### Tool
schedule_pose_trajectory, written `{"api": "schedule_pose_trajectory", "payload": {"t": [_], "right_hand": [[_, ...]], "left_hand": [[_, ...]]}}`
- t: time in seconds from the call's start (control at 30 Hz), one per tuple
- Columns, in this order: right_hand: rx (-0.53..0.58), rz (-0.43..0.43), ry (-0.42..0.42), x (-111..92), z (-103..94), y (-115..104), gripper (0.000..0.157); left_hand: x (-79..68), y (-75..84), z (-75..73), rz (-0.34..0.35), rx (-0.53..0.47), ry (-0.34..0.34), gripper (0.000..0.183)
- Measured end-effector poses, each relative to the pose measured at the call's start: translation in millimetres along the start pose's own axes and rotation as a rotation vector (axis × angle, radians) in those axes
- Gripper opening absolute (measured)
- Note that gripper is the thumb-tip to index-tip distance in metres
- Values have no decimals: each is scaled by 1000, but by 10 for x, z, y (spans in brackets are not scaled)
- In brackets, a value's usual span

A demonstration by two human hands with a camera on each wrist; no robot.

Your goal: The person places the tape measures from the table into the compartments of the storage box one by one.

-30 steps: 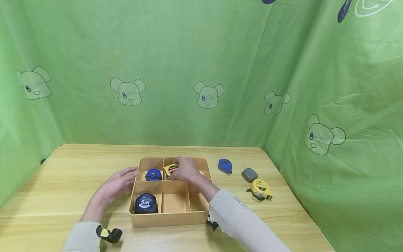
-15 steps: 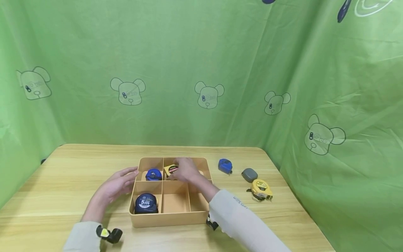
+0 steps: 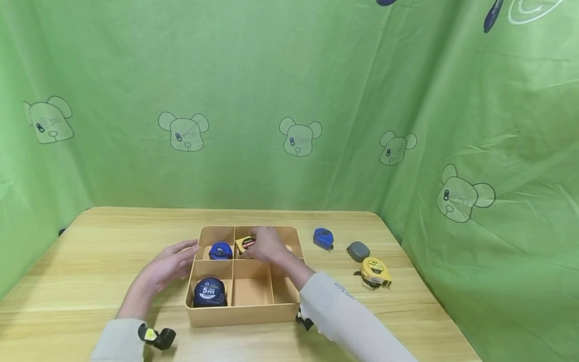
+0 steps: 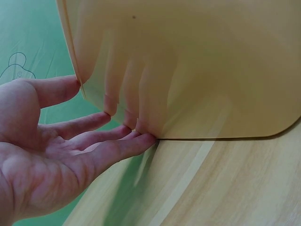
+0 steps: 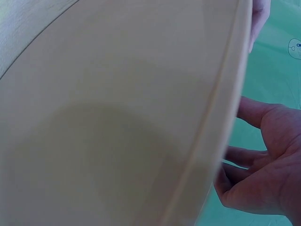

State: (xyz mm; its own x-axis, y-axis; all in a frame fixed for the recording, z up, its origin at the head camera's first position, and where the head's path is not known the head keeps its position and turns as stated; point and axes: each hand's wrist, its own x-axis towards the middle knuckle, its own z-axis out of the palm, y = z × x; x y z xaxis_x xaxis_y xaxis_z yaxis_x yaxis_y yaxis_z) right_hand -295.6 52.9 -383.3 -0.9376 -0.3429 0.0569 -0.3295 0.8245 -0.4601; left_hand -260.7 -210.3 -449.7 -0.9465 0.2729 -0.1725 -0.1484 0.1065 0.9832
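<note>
Being pinched by curled fingers of right hand (image 3: 268,246): yellow tape measure (image 3: 245,243), in far-row second compartment (image 3: 243,231) from left of divided box (image 3: 244,317); left wall (image 4: 221,70) being touched by left hand's (image 4: 56,146) straightened fingers.

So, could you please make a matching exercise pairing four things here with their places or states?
1. left hand
2. right hand
3. tape measure marked 5m
4. yellow tape measure with dark strap

A. on the table, outside the box
B. gripping another yellow tape measure
C. in a front compartment
D. touching the box from outside

Pairs: 1-D, 2-B, 3-C, 4-A
</note>
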Motion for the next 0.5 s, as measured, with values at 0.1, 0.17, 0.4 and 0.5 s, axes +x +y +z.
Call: {"api": "schedule_pose_trajectory", "payload": {"t": [0.1, 0.17, 0.4, 0.5], "right_hand": [[1, 8, -5, -2, -2, -4, 52], [0, 9, -8, -1, -2, -3, 53], [-19, -5, -6, 5, 0, 5, 46], [-16, -1, -9, 5, 7, 4, 47]], "left_hand": [[-2, 5, 1, 0, -2, -1, 70], [-5, 9, 3, 1, -3, -1, 70], [-14, 15, 7, 0, -1, -1, 69], [-16, 16, 7, 0, 0, -1, 69]]}}
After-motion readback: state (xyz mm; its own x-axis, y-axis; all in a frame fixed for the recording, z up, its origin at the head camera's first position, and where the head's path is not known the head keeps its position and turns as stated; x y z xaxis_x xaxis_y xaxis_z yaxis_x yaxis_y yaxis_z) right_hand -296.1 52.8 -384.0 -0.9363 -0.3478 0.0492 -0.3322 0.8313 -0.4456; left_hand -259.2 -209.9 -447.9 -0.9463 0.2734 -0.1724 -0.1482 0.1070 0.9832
